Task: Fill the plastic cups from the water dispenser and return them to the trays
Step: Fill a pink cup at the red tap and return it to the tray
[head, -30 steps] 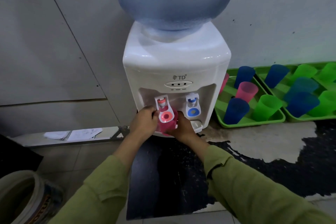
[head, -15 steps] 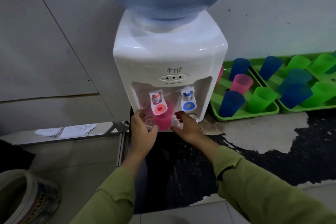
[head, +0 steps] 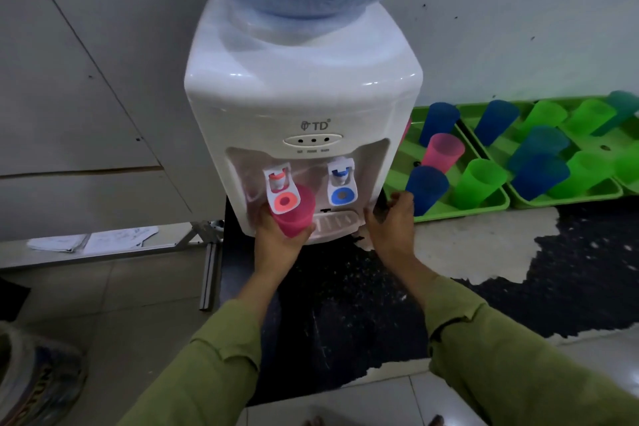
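Left hand (head: 276,244): gripping the pink cup (head: 295,218) from below.
Pink cup: tilting under the red tap (head: 281,192) of the water dispenser (head: 301,97).
Right hand (head: 392,223): hanging loose-fingered, empty, between dispenser and tray (head: 465,209).

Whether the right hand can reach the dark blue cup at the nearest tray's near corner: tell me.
Probably yes. The right hand holds nothing and is just beside the dark blue cup, and nothing stands between them.
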The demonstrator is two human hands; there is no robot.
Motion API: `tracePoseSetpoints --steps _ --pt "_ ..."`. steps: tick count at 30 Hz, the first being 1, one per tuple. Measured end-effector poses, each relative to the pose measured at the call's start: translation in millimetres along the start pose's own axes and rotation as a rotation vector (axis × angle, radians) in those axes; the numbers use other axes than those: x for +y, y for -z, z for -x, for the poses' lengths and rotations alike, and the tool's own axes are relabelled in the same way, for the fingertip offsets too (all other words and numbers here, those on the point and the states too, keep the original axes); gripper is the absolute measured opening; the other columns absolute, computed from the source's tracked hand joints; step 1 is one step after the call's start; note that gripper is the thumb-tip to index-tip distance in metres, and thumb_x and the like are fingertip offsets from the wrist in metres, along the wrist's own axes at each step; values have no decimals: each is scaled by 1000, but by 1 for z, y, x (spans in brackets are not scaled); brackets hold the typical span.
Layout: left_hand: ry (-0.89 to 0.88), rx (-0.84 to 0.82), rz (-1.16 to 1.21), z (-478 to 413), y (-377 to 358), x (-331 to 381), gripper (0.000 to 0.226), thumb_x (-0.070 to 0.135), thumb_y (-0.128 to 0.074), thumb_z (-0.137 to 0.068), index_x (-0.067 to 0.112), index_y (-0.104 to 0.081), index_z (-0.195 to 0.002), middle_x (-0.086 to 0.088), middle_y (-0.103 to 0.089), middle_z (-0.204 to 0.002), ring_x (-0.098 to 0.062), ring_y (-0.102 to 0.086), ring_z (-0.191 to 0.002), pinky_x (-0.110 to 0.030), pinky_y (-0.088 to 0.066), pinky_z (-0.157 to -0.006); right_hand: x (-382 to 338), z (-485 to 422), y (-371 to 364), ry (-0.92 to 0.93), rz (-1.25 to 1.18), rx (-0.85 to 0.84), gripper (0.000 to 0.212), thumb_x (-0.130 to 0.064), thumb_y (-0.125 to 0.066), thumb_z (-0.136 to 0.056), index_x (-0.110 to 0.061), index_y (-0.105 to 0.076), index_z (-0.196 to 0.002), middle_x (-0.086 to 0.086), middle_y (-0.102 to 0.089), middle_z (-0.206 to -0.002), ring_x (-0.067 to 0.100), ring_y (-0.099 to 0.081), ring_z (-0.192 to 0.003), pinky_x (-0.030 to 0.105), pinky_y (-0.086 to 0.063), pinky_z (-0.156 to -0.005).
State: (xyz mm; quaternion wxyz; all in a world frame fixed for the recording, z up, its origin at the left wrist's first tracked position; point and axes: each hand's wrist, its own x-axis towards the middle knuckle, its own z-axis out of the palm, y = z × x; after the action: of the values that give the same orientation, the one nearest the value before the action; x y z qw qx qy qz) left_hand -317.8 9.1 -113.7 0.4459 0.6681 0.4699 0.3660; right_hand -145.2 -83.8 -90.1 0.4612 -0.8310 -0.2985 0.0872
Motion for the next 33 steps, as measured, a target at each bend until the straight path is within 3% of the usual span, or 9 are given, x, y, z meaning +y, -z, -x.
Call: tracePoseSetpoints --steps 3,5,8,13,19,22,25,30,33 --pt "4 -11 25 7 -1 -3 76 37 -85 -59 16 -47 -123 -3 -60 -117 -16 -59 -105 -29 -48 -91 -9 -12 4 105 -35 -36 35 -19 -61 -87 -4 -43 -113 14 -56 -106 29 -55 -96 38 -46 -75" --pt "8 -24 45 12 1 -3 73 39 -84 -59 20 -48 -119 0 -60 -114 -13 -59 -104 -27 -48 -89 -14 -17 5 164 -41 -68 21 -18 -56 -90 -4 -46 -103 13 -58 -92 31 -55 -86 35 -41 -66" --pt "22 -50 78 16 4 -1 73 40 -84 -57 22 -49 -119 3 -60 -114 -8 -60 -102 -26 -50 -87 -16 -22 5 150 -50 -86 17 -17 -55 -91 -5 -44 -95 14 -57 -86 30 -53 -78 36 -39 -62" --pt "41 -36 62 25 10 3 68 27 -86 -56 28 -50 -113 7 -60 -110 0 -59 -99 -8 -46 -76 -19 -26 10 102 -43 -135 17 -17 -55 -90 -5 -43 -94 10 -55 -86 25 -51 -77 33 -37 -62" --pt "88 -13 51 45 10 9 74 17 -88 -56 26 -47 -117 8 -58 -110 -5 -60 -96 -6 -47 -65 -22 -32 18 98 -24 -198 20 -16 -58 -88 -6 -42 -89 11 -53 -83 26 -50 -76 29 -25 -56" --pt "104 13 28 57 1 21 73 16 -88 -56 28 -45 -113 8 -57 -108 -6 -59 -96 -6 -46 -63 -21 -40 31 135 25 -274 25 -20 -61 -88 -1 -49 -99 16 -61 -93 30 -56 -85 28 -31 -61" --pt "103 30 -2 68 -17 36 80 19 -88 -57 21 -43 -123 6 -53 -115 -7 -55 -101 -7 -46 -65 -15 -49 54 222 38 -330 32 -25 -59 -90 0 -52 -109 15 -66 -103 30 -60 -94 21 -34 -66" --pt "57 85 17 92 -66 78 78 15 -87 -58 16 -44 -123 4 -53 -111 -1 -54 -92 -2 -44 -61 3 -64 114 291 28 -369 32 -23 -57 -91 -1 -52 -114 17 -65 -105 28 -61 -94 27 -42 -73" --pt "-3 111 14 102 -97 102 76 13 -87 -58 12 -46 -122 -1 -55 -113 -9 -55 -95 -4 -44 -69 18 -71 154 336 24 -376 29 -20 -58 -90 -2 -55 -112 16 -65 -105 29 -61 -97 30 -43 -81"
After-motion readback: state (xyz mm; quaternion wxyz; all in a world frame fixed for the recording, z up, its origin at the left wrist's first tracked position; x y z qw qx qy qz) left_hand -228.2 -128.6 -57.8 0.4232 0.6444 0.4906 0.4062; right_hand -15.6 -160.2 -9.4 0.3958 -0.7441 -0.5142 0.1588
